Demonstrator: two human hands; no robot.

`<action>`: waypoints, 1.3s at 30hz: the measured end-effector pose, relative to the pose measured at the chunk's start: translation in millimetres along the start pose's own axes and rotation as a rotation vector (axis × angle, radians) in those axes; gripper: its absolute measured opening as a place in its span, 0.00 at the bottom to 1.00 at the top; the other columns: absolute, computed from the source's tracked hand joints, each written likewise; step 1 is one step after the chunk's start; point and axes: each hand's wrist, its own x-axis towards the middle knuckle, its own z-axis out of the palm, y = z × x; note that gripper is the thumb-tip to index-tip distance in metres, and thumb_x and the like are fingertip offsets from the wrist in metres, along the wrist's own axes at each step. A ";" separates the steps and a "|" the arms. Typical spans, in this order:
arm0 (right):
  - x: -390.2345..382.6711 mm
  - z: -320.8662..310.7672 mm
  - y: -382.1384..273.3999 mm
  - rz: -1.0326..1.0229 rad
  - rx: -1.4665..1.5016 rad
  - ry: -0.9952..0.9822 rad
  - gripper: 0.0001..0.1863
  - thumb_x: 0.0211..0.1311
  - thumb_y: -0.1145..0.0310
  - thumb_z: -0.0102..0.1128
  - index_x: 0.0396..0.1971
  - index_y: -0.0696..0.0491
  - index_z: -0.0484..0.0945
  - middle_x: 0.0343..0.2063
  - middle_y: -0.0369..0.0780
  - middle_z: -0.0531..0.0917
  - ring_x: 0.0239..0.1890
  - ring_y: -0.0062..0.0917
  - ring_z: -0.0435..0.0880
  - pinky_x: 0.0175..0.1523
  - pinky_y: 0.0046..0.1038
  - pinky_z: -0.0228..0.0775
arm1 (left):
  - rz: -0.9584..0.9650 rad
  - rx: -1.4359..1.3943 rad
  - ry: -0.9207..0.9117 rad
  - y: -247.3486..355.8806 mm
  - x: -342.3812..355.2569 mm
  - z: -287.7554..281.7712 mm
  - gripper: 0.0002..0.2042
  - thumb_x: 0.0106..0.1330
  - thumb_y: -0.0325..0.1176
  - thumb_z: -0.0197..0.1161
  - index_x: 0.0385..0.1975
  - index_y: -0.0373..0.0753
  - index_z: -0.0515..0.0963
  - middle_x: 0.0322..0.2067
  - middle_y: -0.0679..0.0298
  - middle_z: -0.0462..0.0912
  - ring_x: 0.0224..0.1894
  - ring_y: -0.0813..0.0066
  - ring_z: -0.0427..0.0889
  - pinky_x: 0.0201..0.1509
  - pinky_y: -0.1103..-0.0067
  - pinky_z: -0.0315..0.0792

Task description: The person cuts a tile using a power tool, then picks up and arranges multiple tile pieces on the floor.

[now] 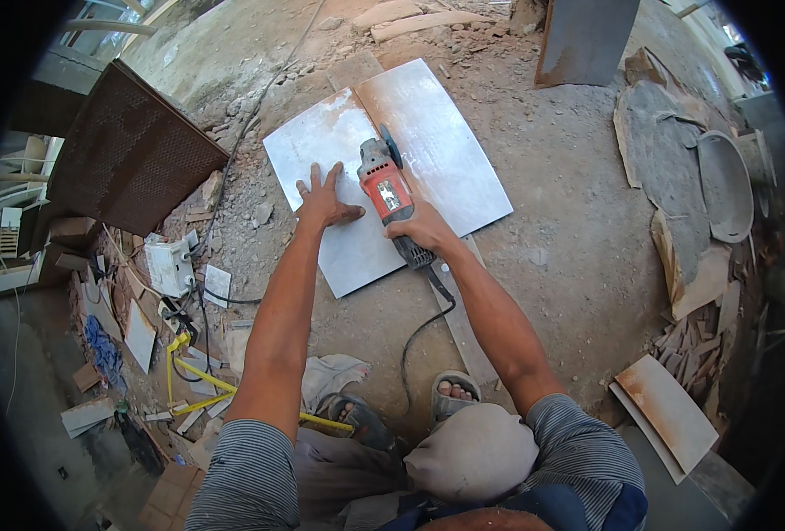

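Observation:
A red and black angle grinder point(387, 190) is gripped in my right hand point(423, 228), its fingers wrapped round the dark rear body. The grinder's disc point(391, 146) stands on edge at the line where two pale tiles meet. One is the left tile point(311, 137), the other the right tile point(436, 133); both lie on the ground. My left hand point(326, 199) rests on the left tile with its fingers spread, holding nothing. A black cord point(419, 332) runs from the grinder's back end toward my feet. Whether the disc is spinning I cannot tell.
Left of me are a white socket box point(170, 267) with cables, a brown textured panel point(136, 146) and a yellow folding frame point(206, 385). To the right lie stacked tile pieces point(666, 411) and a grey basin point(726, 186). Rubble point(260, 212) covers the ground around the tiles.

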 end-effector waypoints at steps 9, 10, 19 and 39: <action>-36.2 2.8 16.5 -0.020 -0.073 0.046 0.36 0.33 0.60 0.72 0.47 0.61 0.73 0.39 0.47 0.82 0.41 0.33 0.81 0.48 0.29 0.71 | -0.015 -0.005 0.004 -7.9 6.4 5.0 0.59 0.34 0.56 0.79 0.70 0.68 0.46 0.74 0.61 0.34 0.71 0.33 0.36 0.57 0.30 0.57; -37.4 2.7 16.7 -0.037 -0.081 0.056 0.36 0.33 0.60 0.72 0.47 0.61 0.73 0.38 0.46 0.82 0.40 0.33 0.81 0.48 0.29 0.71 | -0.014 -0.008 0.004 -7.8 6.1 4.4 0.59 0.35 0.56 0.78 0.70 0.68 0.46 0.74 0.61 0.34 0.71 0.34 0.36 0.57 0.30 0.56; -9.0 0.5 4.8 -0.034 0.030 -0.011 0.31 0.34 0.62 0.71 0.42 0.61 0.75 0.33 0.43 0.82 0.36 0.30 0.80 0.45 0.28 0.71 | 0.027 0.021 0.010 -1.5 -0.6 -1.3 0.61 0.32 0.58 0.78 0.71 0.59 0.49 0.71 0.43 0.39 0.70 0.28 0.41 0.72 0.50 0.42; -32.8 0.7 14.8 -0.021 -0.032 0.015 0.36 0.33 0.60 0.72 0.47 0.61 0.73 0.38 0.46 0.82 0.40 0.33 0.80 0.49 0.29 0.70 | 0.010 0.031 0.010 -1.6 -0.3 0.5 0.61 0.32 0.59 0.77 0.71 0.61 0.48 0.72 0.46 0.39 0.69 0.27 0.42 0.72 0.50 0.46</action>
